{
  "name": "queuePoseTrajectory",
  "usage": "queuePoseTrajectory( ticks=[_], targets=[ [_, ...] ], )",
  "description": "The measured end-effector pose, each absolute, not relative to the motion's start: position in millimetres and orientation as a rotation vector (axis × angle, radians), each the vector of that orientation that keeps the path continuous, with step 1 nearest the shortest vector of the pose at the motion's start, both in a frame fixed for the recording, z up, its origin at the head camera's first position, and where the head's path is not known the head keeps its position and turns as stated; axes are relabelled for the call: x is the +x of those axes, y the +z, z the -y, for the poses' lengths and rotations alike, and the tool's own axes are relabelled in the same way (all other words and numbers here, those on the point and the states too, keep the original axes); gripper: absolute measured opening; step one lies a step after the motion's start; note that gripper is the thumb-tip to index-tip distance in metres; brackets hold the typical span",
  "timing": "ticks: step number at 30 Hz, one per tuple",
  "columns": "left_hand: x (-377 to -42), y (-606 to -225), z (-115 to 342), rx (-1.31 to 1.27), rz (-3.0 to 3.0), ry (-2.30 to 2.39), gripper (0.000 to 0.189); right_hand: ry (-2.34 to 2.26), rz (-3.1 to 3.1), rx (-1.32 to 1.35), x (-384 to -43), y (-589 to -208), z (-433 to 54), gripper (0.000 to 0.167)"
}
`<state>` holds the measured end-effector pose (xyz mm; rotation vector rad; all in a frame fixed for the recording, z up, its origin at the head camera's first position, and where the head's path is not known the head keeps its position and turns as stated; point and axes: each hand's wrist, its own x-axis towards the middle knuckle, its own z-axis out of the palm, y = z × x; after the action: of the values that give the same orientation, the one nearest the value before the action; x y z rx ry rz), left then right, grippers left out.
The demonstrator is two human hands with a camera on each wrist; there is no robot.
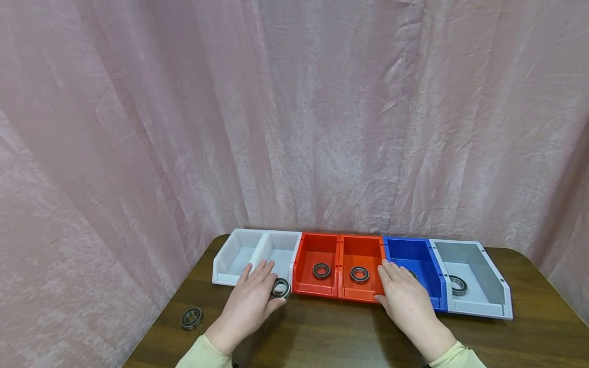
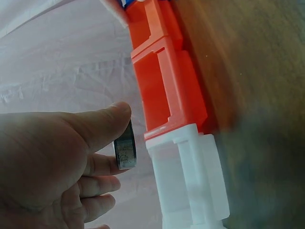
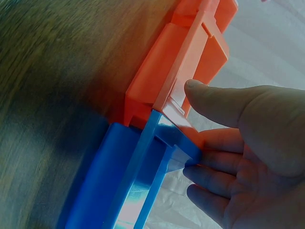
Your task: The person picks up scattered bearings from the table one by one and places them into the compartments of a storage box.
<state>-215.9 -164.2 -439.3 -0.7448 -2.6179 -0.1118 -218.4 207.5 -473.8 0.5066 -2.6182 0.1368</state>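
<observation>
The bearing [image 2: 126, 150] I pinch is silver and black. I see two white bins [image 1: 224, 279], two red bins [image 1: 315, 291], a blue bin [image 1: 408, 248] and a grey bin [image 1: 460, 252]. My sleeves [image 1: 205, 355] are pale yellow-green. The table [image 1: 331, 335] is brown with dark wood streaks, and the curtain [image 1: 322, 128] is pink with pale patches.

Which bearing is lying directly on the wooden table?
The leftmost bearing in the head view, left of the left hand, which pinches another bearing; the other four lie in bins.
</observation>
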Motion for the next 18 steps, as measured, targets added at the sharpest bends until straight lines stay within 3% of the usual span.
queuePoseTrajectory(
  ticks=[18],
  targets=[
    [-236.2, -427.3, 160.8, -0.714, 2.597, -0.113, 0.047, 0.138, 2.603, 0.506, -219.7, -475.0, -208.1, 0.068]
  ],
)
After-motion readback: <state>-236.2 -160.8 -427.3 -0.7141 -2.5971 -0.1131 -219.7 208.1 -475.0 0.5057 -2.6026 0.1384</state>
